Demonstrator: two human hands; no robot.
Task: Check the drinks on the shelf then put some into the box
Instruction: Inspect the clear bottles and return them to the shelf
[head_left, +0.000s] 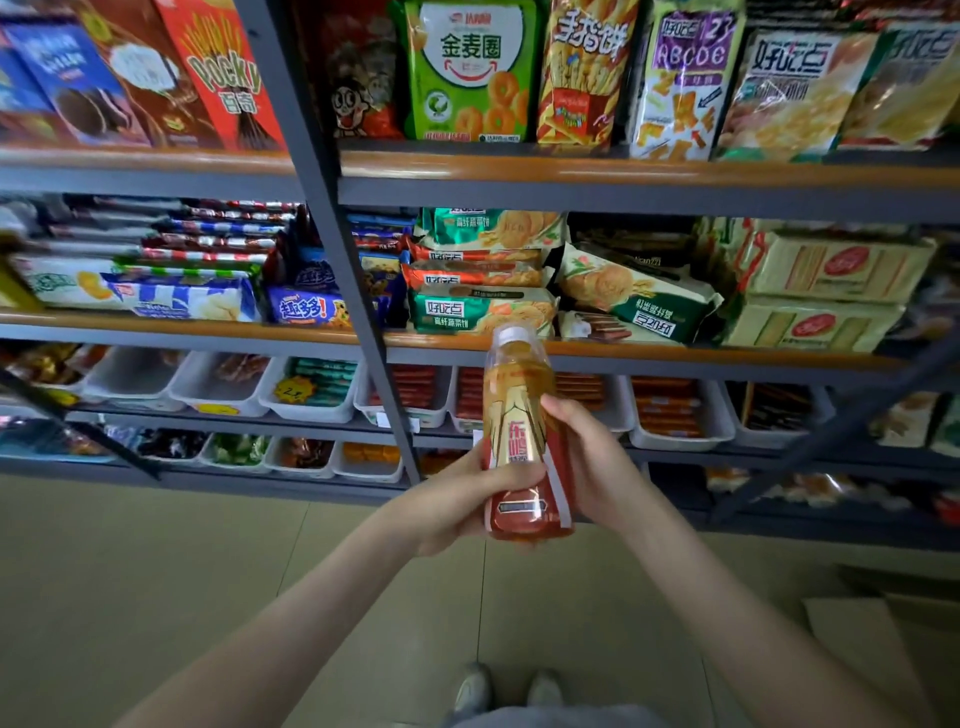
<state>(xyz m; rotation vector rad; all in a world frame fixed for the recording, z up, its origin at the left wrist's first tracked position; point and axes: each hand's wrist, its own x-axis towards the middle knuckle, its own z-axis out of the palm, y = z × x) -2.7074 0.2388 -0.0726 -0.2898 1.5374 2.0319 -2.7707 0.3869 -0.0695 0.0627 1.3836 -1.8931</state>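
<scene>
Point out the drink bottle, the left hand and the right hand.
drink bottle (514, 431): head view, on its gold label.
left hand (457, 504): head view, middle of hand.
right hand (589, 467): head view, middle of hand.

Up top, a red box (223, 78) reads Pocky and 百奇, a green bag (470, 67) says 金麦圈, and a purple bag (685, 78) spells ABCDE. Lower down, a blue pack (306, 306) shows 趣多多 and a green pack (457, 312) 好吃点. The bottle (519, 441) label reads 东鹏.
</scene>
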